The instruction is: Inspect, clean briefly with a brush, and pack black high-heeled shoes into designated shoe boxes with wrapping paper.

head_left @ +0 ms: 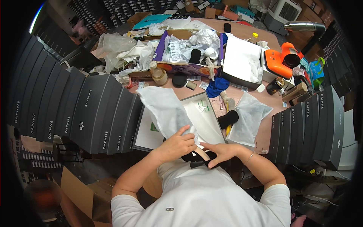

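My left hand (pixel 177 144) is closed on the lower end of a thin white cloth-like bag (pixel 164 108). The bag slants up and away to the left over an open grey shoebox. Close beside it, near my body, my right hand (pixel 224 152) grips a dark shoe (pixel 202 153) with a beige inner sole. The shoe's front end is hidden at the bag's mouth and my left fingers. White tissue paper (pixel 207 126) lines the shoebox (pixel 184 100) under the bag. A second white bag (pixel 250 118) lies to the right, beside a black rounded pad-like object (pixel 228 120).
Stacked grey shoeboxes flank me at left (pixel 92 109) and right (pixel 312 125). Behind the work area stand a purple-edged carton (pixel 185 69) of crumpled paper, a glue-like bottle (pixel 158 75), a blue cloth (pixel 217 87), a white-topped box (pixel 242 56) and an orange device (pixel 278 62).
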Demonstrator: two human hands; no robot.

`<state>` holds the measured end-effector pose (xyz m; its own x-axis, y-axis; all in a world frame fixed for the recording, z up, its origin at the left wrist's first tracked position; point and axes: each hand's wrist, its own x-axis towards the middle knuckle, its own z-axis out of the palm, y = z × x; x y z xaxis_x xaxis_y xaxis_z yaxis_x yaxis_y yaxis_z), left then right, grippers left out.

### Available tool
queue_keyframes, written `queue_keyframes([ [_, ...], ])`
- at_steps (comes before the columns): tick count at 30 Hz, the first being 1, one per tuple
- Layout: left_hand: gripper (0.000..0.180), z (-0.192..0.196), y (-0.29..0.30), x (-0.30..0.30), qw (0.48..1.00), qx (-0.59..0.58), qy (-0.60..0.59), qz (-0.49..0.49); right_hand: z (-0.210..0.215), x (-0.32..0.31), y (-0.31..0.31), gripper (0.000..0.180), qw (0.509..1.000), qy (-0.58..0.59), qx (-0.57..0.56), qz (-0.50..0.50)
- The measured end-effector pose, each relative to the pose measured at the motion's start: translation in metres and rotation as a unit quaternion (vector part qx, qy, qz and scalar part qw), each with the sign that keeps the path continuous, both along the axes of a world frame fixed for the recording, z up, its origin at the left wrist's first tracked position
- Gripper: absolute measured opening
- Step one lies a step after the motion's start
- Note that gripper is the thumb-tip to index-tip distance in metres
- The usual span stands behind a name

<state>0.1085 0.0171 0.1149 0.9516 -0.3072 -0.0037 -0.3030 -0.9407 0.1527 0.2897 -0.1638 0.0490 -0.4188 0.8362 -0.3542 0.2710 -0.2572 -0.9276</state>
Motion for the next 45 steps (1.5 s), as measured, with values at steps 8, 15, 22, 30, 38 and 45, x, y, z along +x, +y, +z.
queue_keyframes([
  [8,0.039,-0.019,0.026,0.001,0.906,-0.232,-0.153,0.32,0.01,-0.016,-0.016,0.085,0.94,0.261,-0.161,-0.146],
  [15,0.028,-0.025,0.003,0.012,0.803,-0.411,-0.149,0.405,0.008,-0.028,-0.012,0.082,0.783,0.577,-0.14,-0.187],
  [22,0.026,-0.02,0.034,0.006,0.818,-0.273,-0.253,0.439,-0.037,-0.032,-0.006,0.077,0.675,0.72,-0.106,-0.121],
  [30,0.024,-0.007,0.002,0.01,0.835,-0.296,-0.262,0.382,-0.02,-0.027,0.004,0.074,0.69,0.708,-0.109,-0.103],
  [38,0.04,0.034,-0.028,0.004,0.866,-0.247,-0.335,0.277,0.019,-0.037,0.022,0.052,0.729,0.599,-0.141,-0.3],
  [45,0.042,0.002,-0.045,0.012,0.878,-0.221,-0.367,0.213,0.01,-0.058,0.043,0.044,0.725,0.451,-0.094,-0.512],
])
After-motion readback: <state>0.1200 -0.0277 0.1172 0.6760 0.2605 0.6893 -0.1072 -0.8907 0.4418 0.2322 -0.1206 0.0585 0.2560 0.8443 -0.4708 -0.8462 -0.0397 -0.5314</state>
